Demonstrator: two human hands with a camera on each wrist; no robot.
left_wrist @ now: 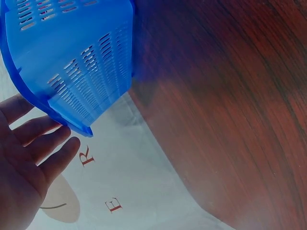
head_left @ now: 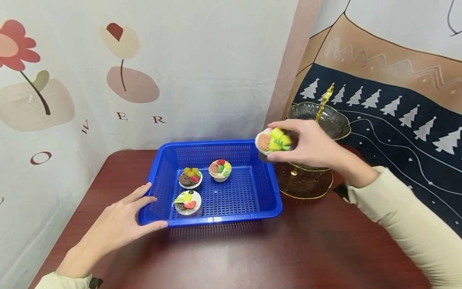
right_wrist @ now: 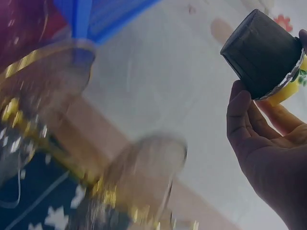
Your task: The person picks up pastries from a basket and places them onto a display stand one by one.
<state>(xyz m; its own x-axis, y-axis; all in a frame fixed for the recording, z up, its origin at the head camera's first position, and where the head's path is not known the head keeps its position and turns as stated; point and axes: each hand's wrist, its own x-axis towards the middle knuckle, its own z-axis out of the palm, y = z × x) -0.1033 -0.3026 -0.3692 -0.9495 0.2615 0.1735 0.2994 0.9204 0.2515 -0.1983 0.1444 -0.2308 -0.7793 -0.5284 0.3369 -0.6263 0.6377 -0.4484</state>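
My right hand (head_left: 310, 140) pinches a cupcake (head_left: 265, 142) between thumb and fingers, above the right end of the blue plastic basket (head_left: 234, 202). Yellow chunks, green bits and a tan piece top it; the right wrist view shows its dark cup (right_wrist: 261, 55) from the side. My left hand (head_left: 119, 218) touches the basket's left end, thumb along the front rim, fingers at the side rim. Inside the basket sit a chocolate-topped cupcake (head_left: 187, 180), a pale cupcake with red and yellow pieces (head_left: 219, 169) and a white-topped cupcake (head_left: 188, 202), all on the left half.
A tiered stand (head_left: 306, 184) of dark, gold-edged plates with a gold handle (head_left: 326, 98) stands right of the basket, partly behind my right hand. The reddish-brown table (head_left: 231, 257) meets printed cloth (head_left: 213, 80) at the back.
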